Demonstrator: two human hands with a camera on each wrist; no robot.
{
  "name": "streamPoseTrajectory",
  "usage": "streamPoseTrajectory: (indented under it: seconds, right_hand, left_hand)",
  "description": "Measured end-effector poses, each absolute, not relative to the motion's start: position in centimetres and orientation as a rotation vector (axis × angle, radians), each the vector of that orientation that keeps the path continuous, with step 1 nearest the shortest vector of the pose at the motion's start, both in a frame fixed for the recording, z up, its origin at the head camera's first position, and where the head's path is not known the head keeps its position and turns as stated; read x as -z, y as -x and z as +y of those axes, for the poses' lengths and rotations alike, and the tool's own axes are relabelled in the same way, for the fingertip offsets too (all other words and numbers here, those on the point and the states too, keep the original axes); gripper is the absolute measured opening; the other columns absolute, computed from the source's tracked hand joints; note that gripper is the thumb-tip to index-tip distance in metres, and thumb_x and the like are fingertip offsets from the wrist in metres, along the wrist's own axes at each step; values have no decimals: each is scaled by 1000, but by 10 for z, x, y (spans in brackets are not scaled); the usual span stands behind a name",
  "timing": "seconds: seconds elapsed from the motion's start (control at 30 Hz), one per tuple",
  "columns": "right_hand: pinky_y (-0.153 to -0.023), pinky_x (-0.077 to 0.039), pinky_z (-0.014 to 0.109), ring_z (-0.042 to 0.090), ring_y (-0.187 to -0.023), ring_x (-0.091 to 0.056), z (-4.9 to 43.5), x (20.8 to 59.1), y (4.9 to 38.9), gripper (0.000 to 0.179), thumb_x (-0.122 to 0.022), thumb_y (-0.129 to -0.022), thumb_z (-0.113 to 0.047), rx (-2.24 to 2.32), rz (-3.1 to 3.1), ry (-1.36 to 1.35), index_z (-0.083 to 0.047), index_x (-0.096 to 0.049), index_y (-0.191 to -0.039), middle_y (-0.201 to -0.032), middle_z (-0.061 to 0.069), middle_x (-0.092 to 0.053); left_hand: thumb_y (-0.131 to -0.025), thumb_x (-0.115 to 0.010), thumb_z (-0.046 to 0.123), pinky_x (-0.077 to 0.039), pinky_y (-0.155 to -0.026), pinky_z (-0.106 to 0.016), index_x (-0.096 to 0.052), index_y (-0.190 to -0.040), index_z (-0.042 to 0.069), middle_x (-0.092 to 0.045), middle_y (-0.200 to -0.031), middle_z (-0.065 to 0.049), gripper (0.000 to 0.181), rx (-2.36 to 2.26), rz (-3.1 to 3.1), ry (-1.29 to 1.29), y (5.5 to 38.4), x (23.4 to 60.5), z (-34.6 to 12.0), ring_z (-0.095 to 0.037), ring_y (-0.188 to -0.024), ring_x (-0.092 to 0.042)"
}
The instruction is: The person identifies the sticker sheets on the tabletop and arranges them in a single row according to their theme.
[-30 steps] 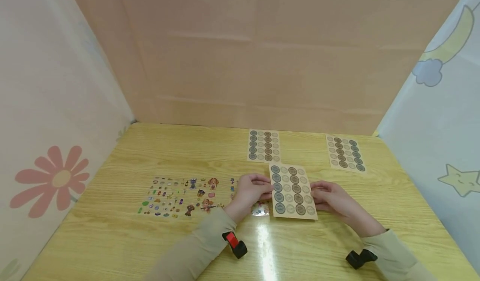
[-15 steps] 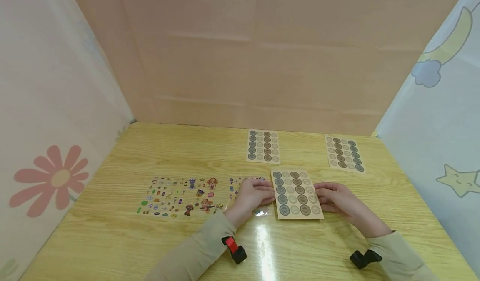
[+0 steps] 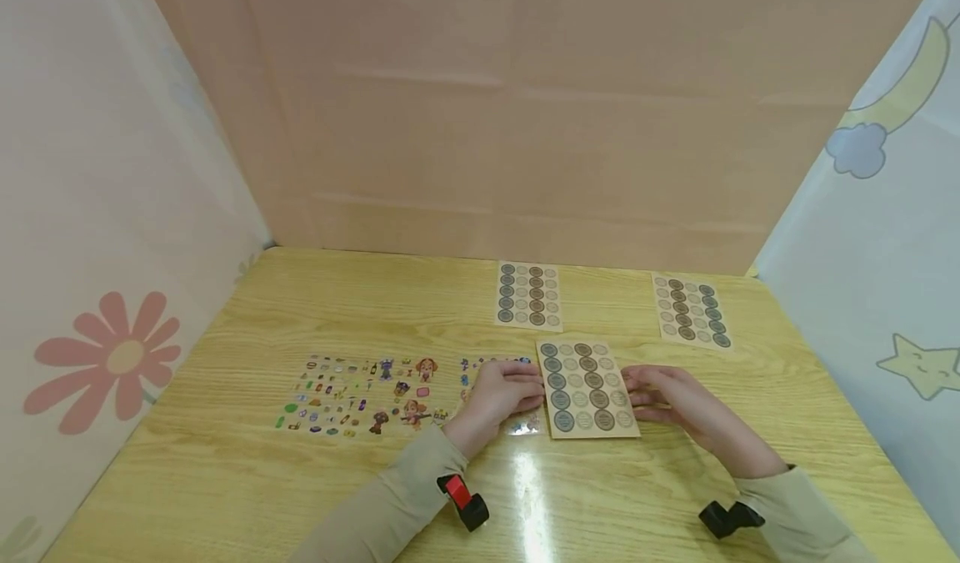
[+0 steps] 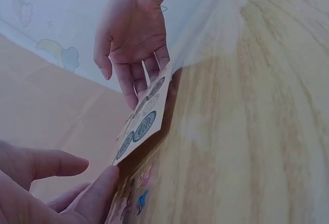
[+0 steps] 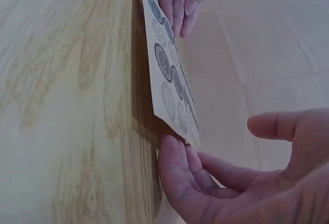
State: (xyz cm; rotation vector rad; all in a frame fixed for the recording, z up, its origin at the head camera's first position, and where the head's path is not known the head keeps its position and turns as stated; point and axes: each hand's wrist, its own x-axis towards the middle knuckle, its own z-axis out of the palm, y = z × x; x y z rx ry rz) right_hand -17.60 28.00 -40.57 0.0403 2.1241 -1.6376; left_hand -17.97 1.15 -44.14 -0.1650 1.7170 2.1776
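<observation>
A tan sheet of round stickers (image 3: 588, 388), in grey, brown and pale columns, lies between my two hands. My left hand (image 3: 501, 396) is at its left edge with fingertips right against it. From the other side my right hand (image 3: 671, 400) touches the right edge, fingers nearly straight. Both thumbs are lifted off the sheet in the wrist views. A shadow shows under the sheet's edge (image 5: 157, 106), close over the table. A clear sheet with small colourful stickers (image 3: 525, 424) is partly hidden beneath my left hand.
Another clear sheet with cartoon puppy stickers (image 3: 408, 392) lies on the left of the wooden table (image 3: 247, 496). Two similar tan sticker sheets lie farther back, a middle one (image 3: 528, 296) and a right one (image 3: 692, 310). Fabric walls enclose the table.
The tan sheet has shifted toward the right and back a little left, and its far edge has come down closer to the table. My right hand moved slightly right.
</observation>
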Motion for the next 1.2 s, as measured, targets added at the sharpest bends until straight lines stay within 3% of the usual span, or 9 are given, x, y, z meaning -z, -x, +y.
streamPoseTrajectory:
  seconds: [0.47,1.2]
  right_hand:
    - [-84,-54,35,23,-95,-58,278,407,175,51,-41,-102,-23,1564,2179,-16,17,-40,-134,-118,20,-54]
    - [-77,-55,32,19,-89,-58,276,406,175,51,-43,-101,-22,1539,2209,-60,17,-41,-133,-113,16,-55]
  left_hand:
    - [-84,-66,-5,-57,-78,-31,-63,-114,-7,-67,-95,-15,30,-2107,1795,175,177,440,11,-22,-85,-67]
    - [-85,-65,-1,-57,-77,-30,-60,-116,-7,-64,-93,-11,32,-2058,1824,187,176,434,12,-16,-82,-65]
